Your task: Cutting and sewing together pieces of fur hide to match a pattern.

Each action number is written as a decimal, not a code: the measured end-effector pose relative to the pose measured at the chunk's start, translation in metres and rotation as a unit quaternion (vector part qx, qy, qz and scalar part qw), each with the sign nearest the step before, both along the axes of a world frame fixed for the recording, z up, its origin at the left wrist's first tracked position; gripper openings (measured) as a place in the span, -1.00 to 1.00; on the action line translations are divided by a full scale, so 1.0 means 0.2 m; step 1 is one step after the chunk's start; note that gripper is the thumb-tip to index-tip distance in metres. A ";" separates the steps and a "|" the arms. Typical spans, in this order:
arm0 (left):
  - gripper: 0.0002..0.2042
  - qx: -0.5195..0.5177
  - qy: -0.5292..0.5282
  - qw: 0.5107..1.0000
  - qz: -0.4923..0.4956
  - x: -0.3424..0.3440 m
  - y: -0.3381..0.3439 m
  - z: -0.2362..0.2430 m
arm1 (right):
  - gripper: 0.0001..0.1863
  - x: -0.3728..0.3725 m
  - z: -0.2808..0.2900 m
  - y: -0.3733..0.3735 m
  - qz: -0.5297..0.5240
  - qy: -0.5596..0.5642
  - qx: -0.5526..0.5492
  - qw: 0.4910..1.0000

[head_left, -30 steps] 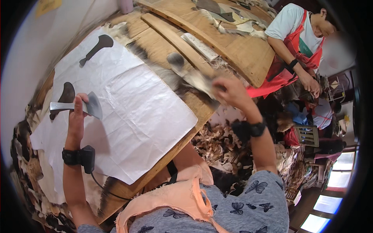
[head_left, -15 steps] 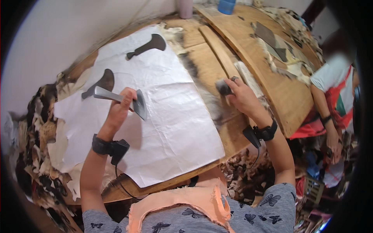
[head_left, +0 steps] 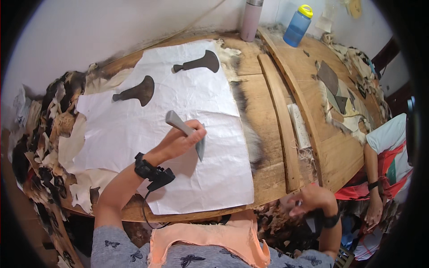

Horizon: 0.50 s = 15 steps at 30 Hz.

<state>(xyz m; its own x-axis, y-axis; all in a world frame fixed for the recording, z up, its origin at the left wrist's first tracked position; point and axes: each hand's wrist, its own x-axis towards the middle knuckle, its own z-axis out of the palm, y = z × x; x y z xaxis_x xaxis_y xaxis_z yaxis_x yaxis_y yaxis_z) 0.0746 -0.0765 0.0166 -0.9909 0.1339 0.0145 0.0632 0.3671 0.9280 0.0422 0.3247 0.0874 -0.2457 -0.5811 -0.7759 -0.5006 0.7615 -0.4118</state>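
My left hand point(head_left: 178, 142) is closed round the grey handle of a knife point(head_left: 177, 121). Its flared metal blade points down at a large creased white sheet point(head_left: 214, 178). Two dark, fan-shaped pieces with narrow necks lie on the sheet: one piece point(head_left: 138, 91) at the left, another piece point(head_left: 201, 61) farther back. Beyond the table's front edge, low at the right, is my right hand point(head_left: 310, 198). Its bent fingers are blurred, with a small pale spot by them; whether they hold anything is unclear. Grey and cream fur point(head_left: 252, 138) shows along the sheet's right edge.
A wooden strip point(head_left: 279, 120) and a long raised board point(head_left: 295, 94) run front to back beside a white power strip point(head_left: 299, 126). Pink point(head_left: 251, 20) and blue point(head_left: 298, 27) bottles stand behind. Fur scraps point(head_left: 42, 147) heap at the left. A co-worker point(head_left: 386, 156) is at the right.
My right hand has left a grey furry thing's former spot by the wooden strip and come down past the table's front edge. My left hand has shifted right with the knife. The view has tilted.
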 end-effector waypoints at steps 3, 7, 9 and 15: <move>-0.70 0.006 -0.062 0.997 -0.055 -0.01 0.08 0.03 | -0.57 0.09 0.04 0.07 -0.074 0.171 -0.045 0.981; -0.76 -0.032 -0.015 0.995 -0.088 0.00 0.16 0.03 | -0.69 0.06 -0.04 -0.15 -0.179 0.317 -0.279 0.889; -0.79 -0.066 -0.008 0.995 -0.074 0.02 0.19 0.05 | -0.60 0.02 -0.02 -0.37 -0.154 0.328 -0.359 0.860; -0.76 -0.233 0.123 0.965 -0.006 0.14 0.20 0.08 | -0.37 -0.05 -0.10 -0.91 -0.006 0.269 -0.513 0.816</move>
